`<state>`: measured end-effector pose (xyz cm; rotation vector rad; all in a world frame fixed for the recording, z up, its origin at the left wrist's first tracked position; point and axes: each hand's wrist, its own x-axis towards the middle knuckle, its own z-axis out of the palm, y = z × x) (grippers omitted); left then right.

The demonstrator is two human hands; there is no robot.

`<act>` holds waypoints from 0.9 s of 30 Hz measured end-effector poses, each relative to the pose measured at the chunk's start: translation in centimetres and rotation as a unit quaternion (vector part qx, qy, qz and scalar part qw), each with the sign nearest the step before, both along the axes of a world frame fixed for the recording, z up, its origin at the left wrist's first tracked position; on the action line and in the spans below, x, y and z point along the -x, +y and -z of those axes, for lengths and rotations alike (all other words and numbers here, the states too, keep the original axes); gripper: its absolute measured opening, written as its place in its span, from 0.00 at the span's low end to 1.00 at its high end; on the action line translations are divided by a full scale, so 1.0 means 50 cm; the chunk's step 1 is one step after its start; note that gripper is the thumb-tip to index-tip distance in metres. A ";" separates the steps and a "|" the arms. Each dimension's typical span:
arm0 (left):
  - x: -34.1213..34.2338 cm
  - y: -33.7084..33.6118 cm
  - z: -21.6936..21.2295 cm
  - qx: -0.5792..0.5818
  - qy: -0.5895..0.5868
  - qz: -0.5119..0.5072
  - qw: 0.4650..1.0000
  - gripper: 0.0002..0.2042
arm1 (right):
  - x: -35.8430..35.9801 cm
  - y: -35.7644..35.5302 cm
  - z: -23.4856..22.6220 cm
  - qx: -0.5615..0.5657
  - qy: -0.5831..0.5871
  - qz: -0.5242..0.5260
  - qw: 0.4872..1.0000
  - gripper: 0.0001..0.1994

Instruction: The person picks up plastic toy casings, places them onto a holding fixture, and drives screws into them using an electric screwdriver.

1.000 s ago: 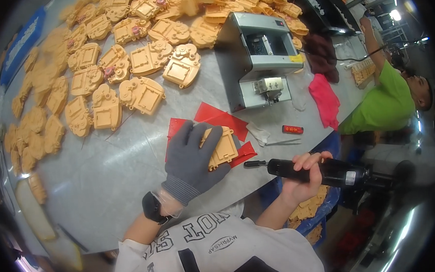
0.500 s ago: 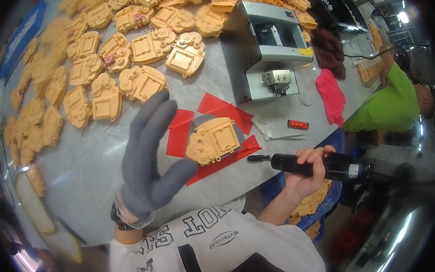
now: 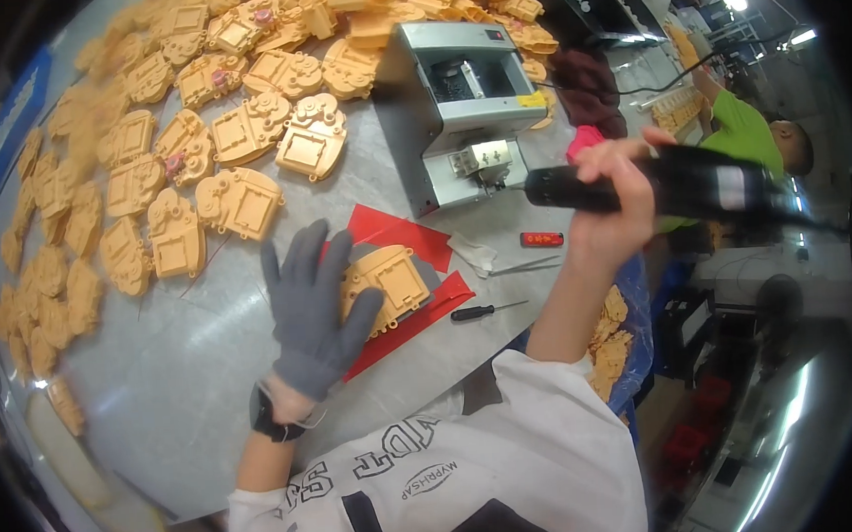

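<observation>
My right hand (image 3: 621,191) is wrapped round a black electric screwdriver (image 3: 689,182), held above the table. Its thin bit points left, close to the front of a grey and black boxy machine (image 3: 400,121) with a small metal block at its foot. My left hand (image 3: 314,317), in a grey glove, is spread with its thumb over the near left edge of a yellow-orange plastic housing (image 3: 395,280). That housing lies on a grey pad with red strips (image 3: 409,230) around it. A small black-handled screwdriver (image 3: 473,314) lies to its right.
Many similar yellow housings (image 3: 247,204) cover the table's far and left parts. Tweezers (image 3: 528,265), a red cylindrical item (image 3: 541,239) and a scrap of white tissue (image 3: 471,255) lie right of the pad. A person in green (image 3: 738,130) stands at the far right.
My right hand has raised the electric screwdriver up and forward towards the machine. My left hand has come down onto the housing's left edge. The view has shifted slightly.
</observation>
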<state>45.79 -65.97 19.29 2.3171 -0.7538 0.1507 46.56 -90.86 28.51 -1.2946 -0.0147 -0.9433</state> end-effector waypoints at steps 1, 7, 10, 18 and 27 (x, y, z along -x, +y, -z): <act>0.012 0.020 0.011 0.020 0.009 -0.006 1.000 0.25 | -0.018 0.006 0.005 0.012 0.009 0.002 1.000 0.21; 0.053 0.060 0.050 0.140 0.001 -0.032 0.990 0.18 | -0.072 0.014 0.033 0.033 0.065 -0.007 0.997 0.14; 0.061 0.056 0.068 0.175 0.008 -0.043 0.984 0.17 | -0.065 0.015 0.040 0.036 0.087 -0.039 0.995 0.14; 0.064 0.065 0.053 0.122 -0.003 -0.011 0.992 0.21 | 0.082 0.107 0.040 -0.008 -0.019 -0.201 0.979 0.21; 0.065 0.067 0.054 0.124 0.029 0.009 0.992 0.19 | 0.108 0.150 0.057 0.015 0.058 -0.266 0.962 0.20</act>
